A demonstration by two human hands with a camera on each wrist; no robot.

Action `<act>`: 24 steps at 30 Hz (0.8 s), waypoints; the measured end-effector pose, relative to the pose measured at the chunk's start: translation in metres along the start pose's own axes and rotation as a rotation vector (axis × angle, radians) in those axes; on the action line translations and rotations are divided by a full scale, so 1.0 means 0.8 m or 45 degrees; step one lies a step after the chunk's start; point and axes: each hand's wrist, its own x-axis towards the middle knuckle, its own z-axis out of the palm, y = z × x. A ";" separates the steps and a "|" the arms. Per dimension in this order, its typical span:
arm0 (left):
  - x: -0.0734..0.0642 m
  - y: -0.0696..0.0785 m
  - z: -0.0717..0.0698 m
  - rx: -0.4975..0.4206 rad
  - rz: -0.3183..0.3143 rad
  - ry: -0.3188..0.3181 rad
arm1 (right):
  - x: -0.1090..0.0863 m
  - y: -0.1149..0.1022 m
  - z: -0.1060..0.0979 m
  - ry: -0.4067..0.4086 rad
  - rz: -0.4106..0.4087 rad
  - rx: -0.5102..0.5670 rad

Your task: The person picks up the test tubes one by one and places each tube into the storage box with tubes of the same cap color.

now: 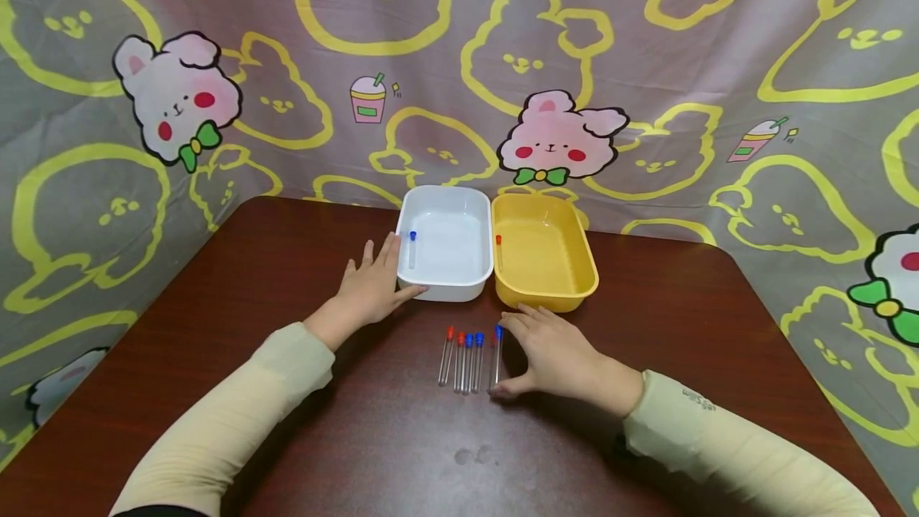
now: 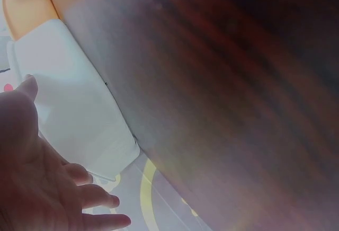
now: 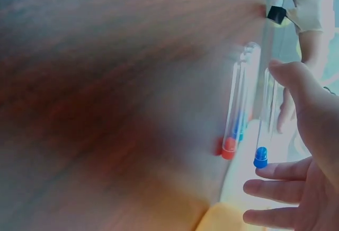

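My right hand (image 1: 556,353) pinches a test tube with a blue cap (image 3: 260,157) end to end, the thumb at its rounded bottom and a fingertip at the cap. Left of it on the table lies a row of several clear test tubes, among them a red-capped one (image 1: 447,357) and a blue-capped one (image 1: 478,363). Fingers spread, my left hand (image 1: 368,286) rests at the left side and near corner of the white basin (image 1: 448,292). Inside that basin is a blue-capped tube (image 1: 412,250); a red-capped tube (image 1: 499,252) is in the yellow basin (image 1: 546,300).
Both basins stand side by side toward the back of the dark brown table (image 1: 388,437). Behind the table and along its sides hangs a cloth curtain (image 1: 424,22) with cartoon prints. Small round marks (image 1: 474,455) show on the tabletop in front.
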 end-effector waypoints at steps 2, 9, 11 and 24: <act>0.000 0.000 -0.001 -0.003 0.001 -0.002 | 0.001 0.000 -0.004 0.017 -0.015 -0.002; 0.000 -0.001 0.000 -0.006 -0.003 -0.003 | 0.006 0.001 -0.017 0.081 -0.059 0.003; 0.000 -0.001 0.000 -0.011 -0.005 -0.001 | 0.007 0.000 -0.020 0.088 -0.071 0.002; 0.000 0.000 0.000 -0.004 -0.007 -0.004 | 0.015 -0.002 -0.045 0.065 -0.004 0.127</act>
